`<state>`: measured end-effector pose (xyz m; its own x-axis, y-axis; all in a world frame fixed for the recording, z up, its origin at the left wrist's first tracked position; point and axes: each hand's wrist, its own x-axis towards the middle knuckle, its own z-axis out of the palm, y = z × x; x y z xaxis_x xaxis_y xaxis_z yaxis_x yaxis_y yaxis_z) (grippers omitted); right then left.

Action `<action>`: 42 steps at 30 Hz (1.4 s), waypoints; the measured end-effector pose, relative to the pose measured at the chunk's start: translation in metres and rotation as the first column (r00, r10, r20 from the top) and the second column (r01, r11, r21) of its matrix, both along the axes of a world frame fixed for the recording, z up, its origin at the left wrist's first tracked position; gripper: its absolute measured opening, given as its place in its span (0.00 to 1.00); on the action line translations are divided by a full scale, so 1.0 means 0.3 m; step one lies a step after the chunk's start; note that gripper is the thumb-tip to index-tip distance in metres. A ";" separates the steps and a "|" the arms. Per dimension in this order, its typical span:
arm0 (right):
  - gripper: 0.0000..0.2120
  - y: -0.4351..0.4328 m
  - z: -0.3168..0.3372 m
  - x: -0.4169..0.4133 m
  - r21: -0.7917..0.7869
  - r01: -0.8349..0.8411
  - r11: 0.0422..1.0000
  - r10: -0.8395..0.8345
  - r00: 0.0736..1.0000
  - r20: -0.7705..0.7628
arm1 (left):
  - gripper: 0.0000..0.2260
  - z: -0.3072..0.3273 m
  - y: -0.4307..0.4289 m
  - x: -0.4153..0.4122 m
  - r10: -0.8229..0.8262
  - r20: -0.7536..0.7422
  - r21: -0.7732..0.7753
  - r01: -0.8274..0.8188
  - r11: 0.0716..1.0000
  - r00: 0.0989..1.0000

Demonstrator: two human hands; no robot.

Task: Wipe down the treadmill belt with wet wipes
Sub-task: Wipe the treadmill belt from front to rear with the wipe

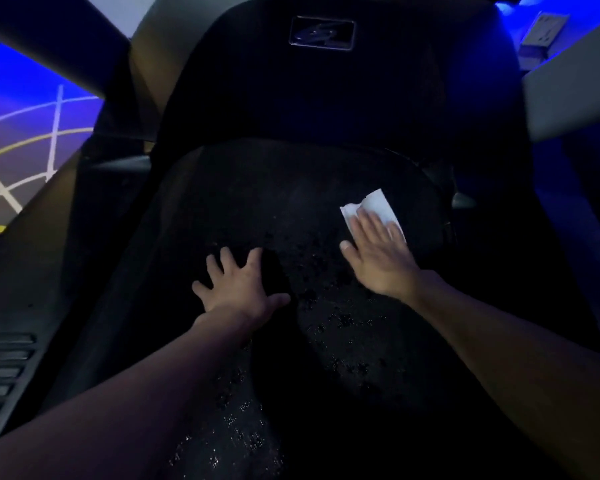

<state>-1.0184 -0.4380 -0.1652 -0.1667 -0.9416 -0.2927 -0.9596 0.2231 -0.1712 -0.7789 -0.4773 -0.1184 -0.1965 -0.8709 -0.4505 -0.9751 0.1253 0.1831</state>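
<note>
The black treadmill belt (278,209) fills the middle of the head view, dark and speckled with wet spots. A white wet wipe (378,206) lies flat on the belt's far right part. My right hand (378,254) presses on the wipe with straight fingers, covering its near half. My left hand (236,282) rests flat on the belt to the left, fingers spread, holding nothing.
The black motor hood (323,81) with a logo badge rises beyond the belt. Grey side rails (42,271) flank the belt, the left one ribbed near me. Grey uprights (568,95) cross the upper corners. Blue-lit floor with lines lies at left.
</note>
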 end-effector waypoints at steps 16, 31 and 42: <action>0.38 0.034 0.005 0.149 -0.044 -0.421 0.906 0.421 0.907 -0.021 | 0.42 0.032 -0.098 0.101 0.007 0.073 -0.060 -0.003 0.998 0.997; 0.36 -0.149 0.004 0.240 -0.047 -0.221 0.974 0.221 0.975 -0.017 | 0.36 0.020 -0.166 0.175 -0.047 0.066 -0.133 0.056 0.990 0.997; 0.33 -0.205 0.012 0.348 -0.062 -0.344 0.937 0.344 0.939 -0.006 | 0.36 0.009 -0.132 0.230 0.015 0.066 -0.059 -0.011 0.998 0.998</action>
